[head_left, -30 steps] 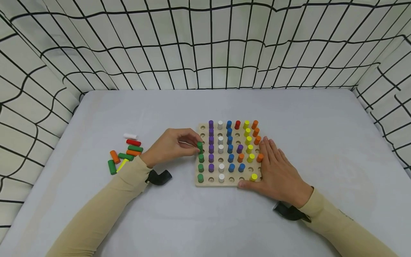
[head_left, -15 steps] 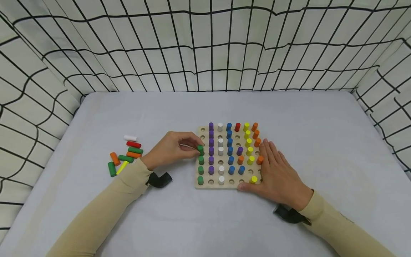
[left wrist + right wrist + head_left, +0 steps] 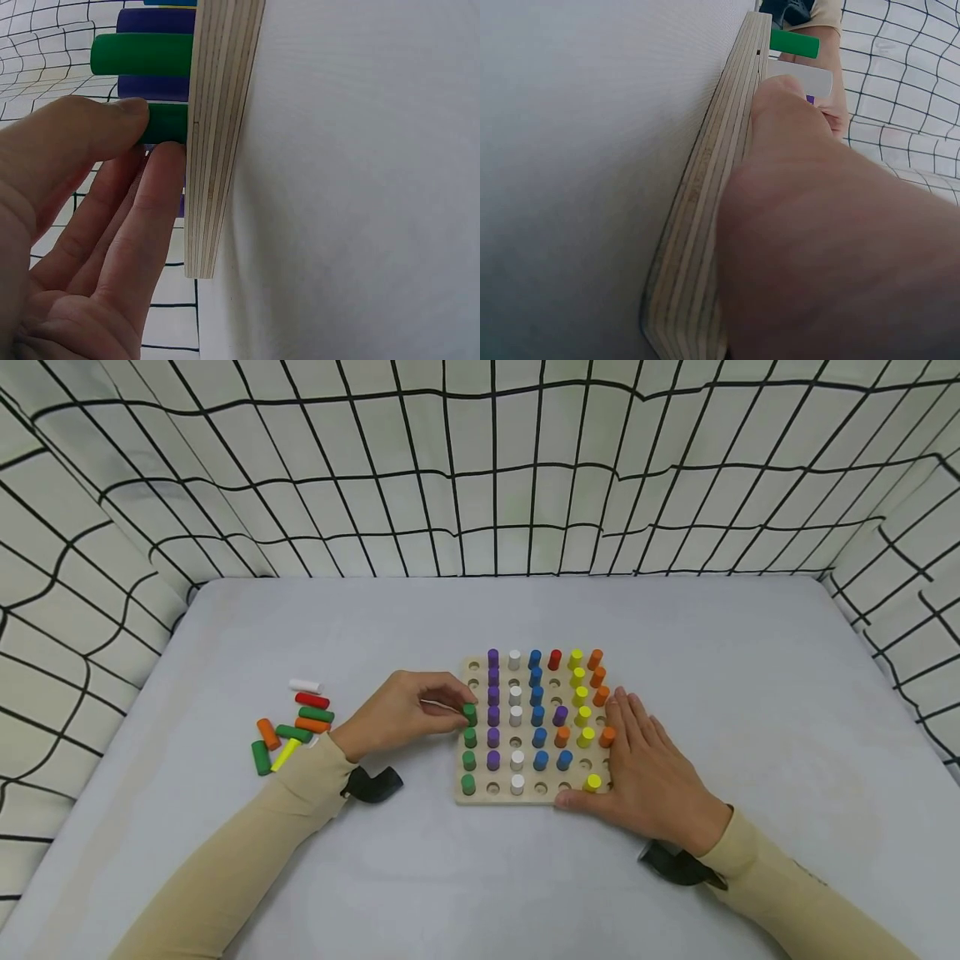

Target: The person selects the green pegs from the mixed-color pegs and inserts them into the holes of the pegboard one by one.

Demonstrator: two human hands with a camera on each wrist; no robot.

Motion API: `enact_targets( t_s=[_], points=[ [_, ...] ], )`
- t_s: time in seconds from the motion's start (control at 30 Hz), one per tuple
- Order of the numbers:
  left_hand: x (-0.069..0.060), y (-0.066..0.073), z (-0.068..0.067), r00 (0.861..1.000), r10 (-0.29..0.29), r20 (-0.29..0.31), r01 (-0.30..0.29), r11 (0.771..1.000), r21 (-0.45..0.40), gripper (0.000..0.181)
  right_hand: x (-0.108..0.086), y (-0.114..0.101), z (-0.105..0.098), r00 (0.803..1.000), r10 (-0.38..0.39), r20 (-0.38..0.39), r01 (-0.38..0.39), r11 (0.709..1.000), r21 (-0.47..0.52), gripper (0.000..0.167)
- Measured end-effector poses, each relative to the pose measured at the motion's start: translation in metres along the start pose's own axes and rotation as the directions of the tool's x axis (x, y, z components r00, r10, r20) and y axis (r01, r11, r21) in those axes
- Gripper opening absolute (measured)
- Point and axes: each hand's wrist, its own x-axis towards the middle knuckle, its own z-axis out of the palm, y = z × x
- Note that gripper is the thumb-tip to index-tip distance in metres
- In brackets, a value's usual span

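A wooden pegboard [image 3: 540,798] lies on the white table with coloured pegs upright in columns. My left hand [image 3: 405,706] pinches a green peg [image 3: 470,715] at the board's left column, behind several green pegs. In the left wrist view this green peg [image 3: 166,124] stands against the board face between thumb and fingers, its base seated or nearly so. My right hand [image 3: 652,777] rests along the board's right edge with straight fingers, its thumb [image 3: 780,94] at the near edge. It partly hides the board's near right corner.
Several loose pegs lie left of the board, near my left forearm: a white peg [image 3: 305,686], a red peg [image 3: 311,700], a yellow peg [image 3: 286,755], plus green and orange ones. Black wire mesh [image 3: 495,468] borders the table's back and sides.
The green peg in my left hand has gone down slightly into the left column. My right hand has stayed on the board. The whole view has shifted a little.
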Motion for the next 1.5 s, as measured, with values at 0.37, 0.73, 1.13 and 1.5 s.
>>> enact_targets(
  t_s=[0.37,0.73,1.13,1.5],
  points=[
    [-0.004,0.002,-0.004,1.0,-0.016,-0.001,0.016,1.0,-0.002,0.026,0.0,-0.003,0.001,1.0,-0.003,0.004,0.003,1.0,0.007,0.14],
    [-0.012,0.003,-0.015,1.0,-0.011,-0.026,0.012,0.999,0.041,0.024,-0.001,-0.003,0.001,1.0,-0.006,0.004,0.006,1.0,0.014,0.139],
    [-0.028,0.004,-0.032,0.998,-0.01,-0.067,0.016,0.997,0.079,0.024,-0.002,-0.003,0.003,1.0,-0.007,0.0,0.007,1.0,0.004,0.139],
    [-0.052,0.0,-0.052,0.987,-0.052,-0.152,0.067,0.993,0.095,0.022,-0.002,-0.003,-0.001,1.0,-0.013,-0.005,0.013,1.0,-0.008,0.139]
  ],
)
